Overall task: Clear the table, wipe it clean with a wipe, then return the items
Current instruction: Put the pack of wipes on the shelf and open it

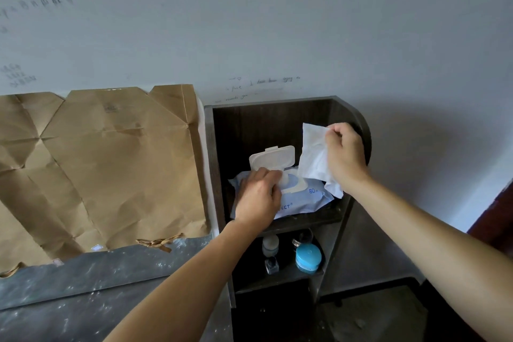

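A pale blue pack of wet wipes (305, 200) lies on the top shelf of a dark wooden corner shelf (211, 153), its white flip lid (273, 157) standing open. My left hand (258, 197) presses down on the pack, fingers at the opening. My right hand (345, 155) is raised above the pack's right end and pinches a white wipe (313, 161) that hangs free of the pack. The grey, dusty table (83, 286) runs along the lower left.
Creased brown paper (105, 164) covers the wall behind the table. On the lower shelf stand a small white bottle (270, 246), a round blue jar (308, 258), a dark lidded jar (302, 239) and a tiny glass bottle (272, 265). The wall carries handwriting.
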Tool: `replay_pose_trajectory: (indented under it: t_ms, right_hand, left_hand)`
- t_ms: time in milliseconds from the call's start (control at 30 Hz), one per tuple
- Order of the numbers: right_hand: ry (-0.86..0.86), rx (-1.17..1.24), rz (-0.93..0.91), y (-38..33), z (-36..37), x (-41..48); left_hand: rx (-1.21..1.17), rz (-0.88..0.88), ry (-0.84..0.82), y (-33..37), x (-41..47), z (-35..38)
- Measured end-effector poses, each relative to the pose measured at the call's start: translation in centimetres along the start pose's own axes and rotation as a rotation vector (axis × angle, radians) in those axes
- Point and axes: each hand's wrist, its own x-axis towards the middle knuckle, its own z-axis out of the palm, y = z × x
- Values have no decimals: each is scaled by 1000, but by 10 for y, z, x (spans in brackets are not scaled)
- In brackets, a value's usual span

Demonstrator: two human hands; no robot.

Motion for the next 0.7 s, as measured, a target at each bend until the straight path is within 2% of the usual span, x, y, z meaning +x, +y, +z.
replay_pose_trajectory:
  t_ms: [133, 267, 333, 400, 500, 533, 567, 633, 700]
  right_hand:
    - [-94, -86, 2, 18, -9, -21]
    - [-188, -164, 24, 52, -12, -32]
    - [-286, -279, 41, 68, -12, -38]
    - [-372, -357, 61, 79, -12, -44]
    - [-426, -433, 55, 85, -15, -46]
    - [-432, -450, 49, 87, -15, -46]
    - [-440, -464, 51, 87, -15, -46]
    - [-455, -475, 64, 87, -15, -48]
    - [-457, -481, 64, 88, -16, -49]
  left_hand:
    - [155, 90, -211, -1, 2, 4]
    - [386, 176, -319, 1, 5, 3]
    - [394, 197, -331, 0, 6, 4]
    - [290, 201, -268, 0, 5, 0]
    - [130, 183, 120, -3, 8, -8]
    - [95, 139, 205, -3, 11, -12]
    - [69, 76, 228, -3, 15, -16]
    - [-15, -51, 120, -4, 22, -19]
    - [-76, -28, -30, -4, 18, -18]
